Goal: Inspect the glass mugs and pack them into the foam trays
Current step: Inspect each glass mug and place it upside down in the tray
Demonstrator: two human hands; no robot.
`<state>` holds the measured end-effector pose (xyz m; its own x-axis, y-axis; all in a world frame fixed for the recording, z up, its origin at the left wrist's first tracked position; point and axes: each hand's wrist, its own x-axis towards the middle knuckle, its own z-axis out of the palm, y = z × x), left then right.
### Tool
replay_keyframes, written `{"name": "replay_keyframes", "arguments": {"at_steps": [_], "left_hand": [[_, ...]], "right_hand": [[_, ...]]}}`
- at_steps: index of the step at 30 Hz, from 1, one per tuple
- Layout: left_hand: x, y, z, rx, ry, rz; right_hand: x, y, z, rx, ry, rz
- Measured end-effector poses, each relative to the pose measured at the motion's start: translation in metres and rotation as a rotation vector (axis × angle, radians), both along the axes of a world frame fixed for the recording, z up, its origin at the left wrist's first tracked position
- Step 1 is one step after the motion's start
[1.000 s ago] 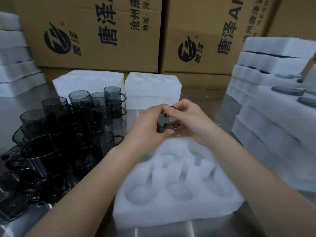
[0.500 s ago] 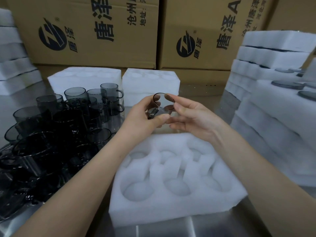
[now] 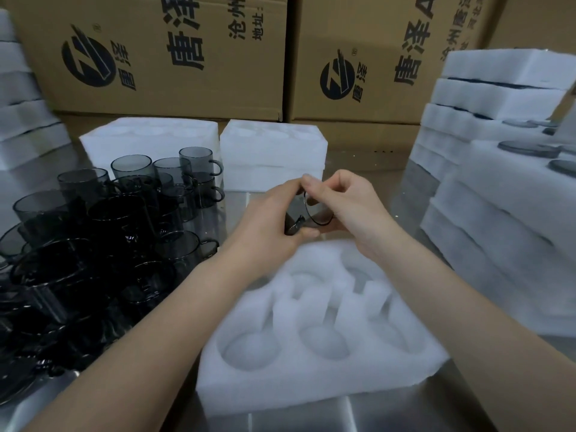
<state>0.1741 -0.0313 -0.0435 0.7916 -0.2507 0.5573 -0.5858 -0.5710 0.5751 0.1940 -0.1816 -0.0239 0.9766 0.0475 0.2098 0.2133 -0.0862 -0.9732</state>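
A smoky grey glass mug (image 3: 307, 218) is held between both hands above the far edge of a white foam tray (image 3: 314, 378). My left hand (image 3: 268, 222) grips it from the left, and my right hand (image 3: 346, 207) pinches its rim from the right. Most of the mug is hidden by my fingers. The tray's round pockets that I can see hold nothing. A crowd of several more grey mugs (image 3: 103, 232) stands on the metal table to the left.
Two foam tray stacks (image 3: 271, 151) sit behind the hands. Taller foam stacks (image 3: 498, 169) with dark round lids rise on the right, and more foam (image 3: 21, 107) stands far left. Printed cardboard cartons (image 3: 174, 54) wall off the back.
The mug came up from the tray and now sits lower again, turned so its rim faces right. My right fingers went from spread beside it to pinching the rim.
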Motion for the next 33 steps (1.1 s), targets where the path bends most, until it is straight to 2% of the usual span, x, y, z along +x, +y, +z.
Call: {"name": "replay_keyframes", "arguments": {"at_steps": [5, 9, 13, 15, 18, 24, 30, 33], "left_hand": [[0.0, -0.001, 0.0, -0.037, -0.061, -0.003], [-0.003, -0.002, 0.003, -0.27, 0.024, 0.014], [-0.008, -0.002, 0.006, -0.401, 0.107, -0.058], [-0.008, -0.002, 0.006, -0.427, 0.158, -0.085], [-0.005, -0.002, 0.004, -0.462, 0.19, -0.064], [0.0, -0.006, 0.0, -0.287, 0.131, 0.075], [0.002, -0.001, -0.001, -0.194, 0.124, 0.06], [0.002, -0.002, -0.002, -0.191, 0.093, 0.03]], "right_hand": [[0.005, -0.008, -0.001, 0.166, 0.105, 0.096], [0.01, -0.013, -0.001, 0.293, 0.128, 0.253], [0.009, -0.015, -0.002, 0.228, 0.2, 0.476], [0.01, -0.016, -0.003, 0.263, 0.204, 0.515], [0.009, -0.017, -0.005, 0.305, 0.145, 0.515], [0.007, -0.011, -0.006, 0.247, 0.02, 0.387], [0.001, -0.005, -0.006, 0.002, -0.129, 0.247], [-0.002, -0.001, -0.003, -0.008, -0.127, 0.18]]}}
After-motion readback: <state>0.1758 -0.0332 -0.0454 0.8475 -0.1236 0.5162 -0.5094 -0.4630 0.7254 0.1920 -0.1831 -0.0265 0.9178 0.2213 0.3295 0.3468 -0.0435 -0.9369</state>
